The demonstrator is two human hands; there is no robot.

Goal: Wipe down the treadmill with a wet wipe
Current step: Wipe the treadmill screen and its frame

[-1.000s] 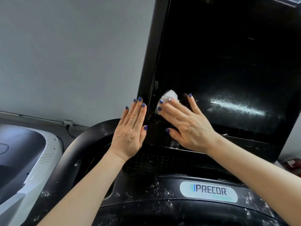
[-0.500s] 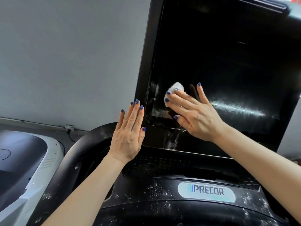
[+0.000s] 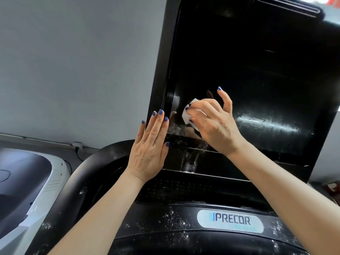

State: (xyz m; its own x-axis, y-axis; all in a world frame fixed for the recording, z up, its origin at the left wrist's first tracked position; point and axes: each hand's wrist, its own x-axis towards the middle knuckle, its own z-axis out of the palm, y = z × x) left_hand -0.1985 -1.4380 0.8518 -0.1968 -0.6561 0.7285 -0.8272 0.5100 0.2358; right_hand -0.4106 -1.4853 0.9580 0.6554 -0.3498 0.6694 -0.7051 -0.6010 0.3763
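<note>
White machine (image 3: pixel 27 181): far left, cut off by the frame edge; its kind is hard to make out.
Wall socket (image 3: pixel 77 144): small, low on the grey wall, a cable trailing down.
Left hand (image 3: pixel 150 144): flat, fingers straight and released, pressed on the left edge of the treadmill's screen frame.
Wet wipe (image 3: pixel 187 115): white, mostly hidden under the right hand, lying on the lower left of the screen.
Right hand (image 3: pixel 215 124): fingers curled, grasping the wipe against the glass; little finger lifted.
Treadmill screen (image 3: pixel 257 80): black, glossy, smeared with white streaks to the right; top cut off.
Precor badge (image 3: pixel 230 220): near, on the dusty console.
</note>
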